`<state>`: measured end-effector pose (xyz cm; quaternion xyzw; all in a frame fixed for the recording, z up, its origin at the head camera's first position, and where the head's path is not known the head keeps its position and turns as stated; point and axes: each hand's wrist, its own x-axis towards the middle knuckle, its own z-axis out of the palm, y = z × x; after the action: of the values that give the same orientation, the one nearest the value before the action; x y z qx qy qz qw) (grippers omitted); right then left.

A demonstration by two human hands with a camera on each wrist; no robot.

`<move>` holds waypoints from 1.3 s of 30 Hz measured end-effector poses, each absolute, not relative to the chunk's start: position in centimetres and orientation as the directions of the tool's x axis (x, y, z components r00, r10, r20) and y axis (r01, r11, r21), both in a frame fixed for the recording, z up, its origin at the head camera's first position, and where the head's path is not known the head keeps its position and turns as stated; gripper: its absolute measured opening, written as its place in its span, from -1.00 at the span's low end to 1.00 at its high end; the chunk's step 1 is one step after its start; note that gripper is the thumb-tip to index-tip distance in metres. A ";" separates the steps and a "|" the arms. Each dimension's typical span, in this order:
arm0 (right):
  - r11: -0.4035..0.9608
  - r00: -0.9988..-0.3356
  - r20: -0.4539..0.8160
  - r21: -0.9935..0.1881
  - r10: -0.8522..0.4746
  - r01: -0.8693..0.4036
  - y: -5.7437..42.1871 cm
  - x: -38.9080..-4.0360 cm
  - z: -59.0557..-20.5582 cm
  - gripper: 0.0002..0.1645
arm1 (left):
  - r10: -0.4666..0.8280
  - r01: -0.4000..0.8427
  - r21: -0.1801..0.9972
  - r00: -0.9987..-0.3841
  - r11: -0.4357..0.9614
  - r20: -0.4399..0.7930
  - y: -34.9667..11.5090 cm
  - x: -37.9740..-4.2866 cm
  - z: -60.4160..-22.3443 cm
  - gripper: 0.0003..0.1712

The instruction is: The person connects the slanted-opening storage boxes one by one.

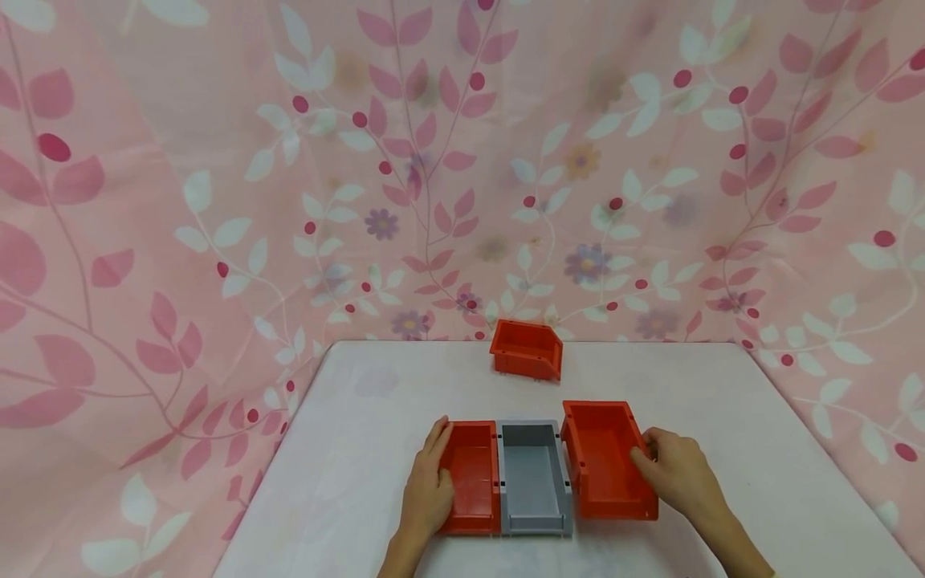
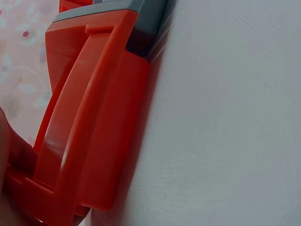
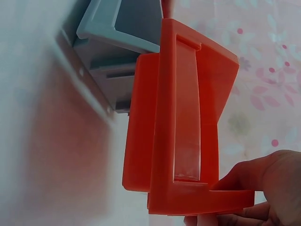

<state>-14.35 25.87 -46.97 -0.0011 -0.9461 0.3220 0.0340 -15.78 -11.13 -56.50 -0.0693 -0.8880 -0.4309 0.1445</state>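
Your left hand (image 1: 426,494) grips the left wall of the left red storage bin (image 1: 473,482), partly covering it; the left wrist view cuts that hand off. The gray storage bin (image 1: 533,482) adjoins on the right. Your right hand (image 1: 679,470) pinches the right wall of the right red storage bin (image 1: 607,457), tilted above the table (image 1: 347,482); whether it touches the gray one is unclear. Another red storage bin (image 1: 527,347) sits near the far edge.
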 end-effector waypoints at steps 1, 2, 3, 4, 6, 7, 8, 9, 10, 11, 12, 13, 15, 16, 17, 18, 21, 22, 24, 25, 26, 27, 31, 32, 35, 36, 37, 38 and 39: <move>0.794 -0.998 0.064 -0.608 0.025 -0.019 25.9 -14.3 -47.0 -0.83 | -0.001 0.247 0.746 -0.949 0.618 0.316 -11.1 -15.8 -56.5 -0.14; 0.796 -0.997 0.067 -0.605 0.025 -0.020 25.9 -14.3 -47.1 -0.83 | -0.002 0.246 0.747 -0.949 0.617 0.314 -11.1 -15.7 -56.5 -0.14; 0.800 -0.997 0.070 -0.600 0.025 -0.022 25.8 -14.2 -47.1 -0.84 | -0.001 0.247 0.746 -0.949 0.619 0.315 -11.1 -15.8 -56.4 -0.14; 0.803 -0.997 0.073 -0.596 0.026 -0.023 25.8 -14.2 -47.1 -0.85 | -0.001 0.246 0.747 -0.950 0.618 0.313 -11.1 -15.8 -56.4 -0.14; 0.806 -0.997 0.068 -0.592 0.032 -0.015 25.8 -14.2 -47.1 -0.84 | 0.000 0.243 0.747 -0.951 0.619 0.310 -11.1 -15.8 -56.4 -0.14; 0.809 -0.997 0.061 -0.588 0.038 -0.005 25.7 -14.1 -47.1 -0.84 | 0.001 0.243 0.746 -0.951 0.620 0.309 -11.1 -15.8 -56.4 -0.14; 0.810 -0.998 0.050 -0.587 0.045 0.007 25.7 -14.1 -47.1 -0.83 | 0.001 0.241 0.746 -0.952 0.621 0.306 -11.1 -15.8 -56.4 -0.14; 0.810 -0.998 0.038 -0.586 0.050 0.018 25.6 -14.1 -47.1 -0.82 | 0.001 0.238 0.748 -0.953 0.620 0.303 -11.1 -15.8 -56.4 -0.14; 0.808 -0.998 0.026 -0.588 0.057 0.030 25.6 -14.0 -47.1 -0.81 | 0.001 0.234 0.751 -0.955 0.617 0.296 -11.1 -15.8 -56.4 -0.15; 0.807 -0.998 0.015 -0.589 0.062 0.042 25.5 -14.0 -47.1 -0.80 | 0.000 0.231 0.753 -0.956 0.616 0.294 -11.1 -15.8 -56.4 -0.15; 0.808 -0.998 0.010 -0.587 0.068 0.049 25.4 -14.0 -47.1 -0.80 | 0.000 0.230 0.754 -0.956 0.615 0.292 -11.1 -15.8 -56.5 -0.15; 0.810 -0.997 0.010 -0.584 0.070 0.052 25.3 -14.0 -47.1 -0.80 | -0.001 0.229 0.755 -0.957 0.615 0.291 -11.1 -15.8 -56.5 -0.15; 0.816 -0.998 0.015 -0.576 0.067 0.046 25.1 -14.0 -47.2 -0.80 | -0.001 0.230 0.756 -0.957 0.612 0.291 -11.2 -15.8 -56.5 -0.15; 0.821 -0.998 0.020 -0.570 0.065 0.042 24.9 -14.0 -47.2 -0.81 | -0.001 0.231 0.755 -0.956 0.613 0.293 -11.2 -15.8 -56.5 -0.15; 0.826 -0.998 0.025 -0.563 0.063 0.038 24.8 -14.1 -47.2 -0.82 | -0.001 0.232 0.755 -0.956 0.614 0.295 -11.2 -15.8 -56.5 -0.15; 0.830 -0.998 0.030 -0.557 0.062 0.035 24.7 -14.0 -47.3 -0.82 | 0.000 0.234 0.751 -0.955 0.617 0.297 -11.2 -15.9 -56.6 -0.15; 0.834 -0.997 0.029 -0.550 0.067 0.041 24.6 -14.0 -47.5 -0.83 | 0.002 0.237 0.750 -0.954 0.617 0.300 -11.2 -15.9 -56.7 -0.14; 0.834 -0.997 0.023 -0.550 0.070 0.046 24.6 -14.0 -47.6 -0.83 | 0.001 0.236 0.750 -0.954 0.618 0.299 -11.2 -15.9 -56.7 -0.14; 0.834 -0.998 0.000 -0.549 0.069 0.057 24.6 -14.0 -47.7 -0.82 | 0.001 0.238 0.748 -0.953 0.620 0.302 -11.2 -15.9 -56.7 -0.15; 0.835 -0.998 -0.013 -0.547 0.067 0.063 24.6 -14.0 -47.7 -0.81 | 0.000 0.237 0.748 -0.953 0.620 0.302 -11.2 -15.9 -56.7 -0.15; 0.837 -0.998 -0.024 -0.543 0.065 0.067 24.6 -14.1 -47.8 -0.80 | 0.000 0.237 0.746 -0.953 0.623 0.303 -11.2 -15.9 -56.7 -0.15; 0.840 -0.997 -0.034 -0.537 0.064 0.072 24.6 -14.2 -47.7 -0.79 | 0.001 0.239 0.742 -0.952 0.626 0.306 -11.3 -15.9 -56.7 -0.15; 0.870 -0.996 -0.017 -0.485 0.084 0.082 24.1 -14.7 -47.3 -0.66 | 0.001 0.238 0.744 -0.953 0.624 0.303 -11.3 -16.0 -56.7 -0.16; 0.880 -0.996 0.004 -0.469 0.088 0.076 23.8 -14.9 -47.2 -0.58 | 0.000 0.236 0.748 -0.954 0.620 0.300 -11.3 -15.9 -56.7 -0.16; 0.902 -0.993 0.083 -0.429 0.086 0.042 22.6 -15.5 -46.7 -0.33 | -0.003 0.232 0.753 -0.955 0.615 0.296 -11.2 -15.9 -56.7 -0.16; 0.907 -0.990 0.112 -0.420 0.081 0.026 22.2 -15.6 -46.6 -0.28 | -0.005 0.230 0.754 -0.955 0.615 0.296 -11.2 -15.9 -56.7 -0.16; 0.912 -0.987 0.143 -0.411 0.071 0.005 21.8 -15.8 -46.4 -0.24 | -0.006 0.229 0.754 -0.955 0.615 0.295 -11.2 -15.9 -56.7 -0.15; 0.915 -0.984 0.170 -0.403 0.061 -0.013 21.4 -16.0 -46.3 -0.23 | -0.007 0.228 0.756 -0.956 0.614 0.294 -11.1 -15.9 -56.7 -0.15; 0.917 -0.980 0.194 -0.399 0.053 -0.030 21.0 -16.2 -46.2 -0.22 | -0.008 0.228 0.756 -0.956 0.613 0.295 -11.1 -15.9 -56.6 -0.15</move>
<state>-16.17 21.02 -46.23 -0.0059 -0.9737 0.2041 0.1009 -15.86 -11.09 -56.63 -0.0619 -0.8879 -0.4353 0.1356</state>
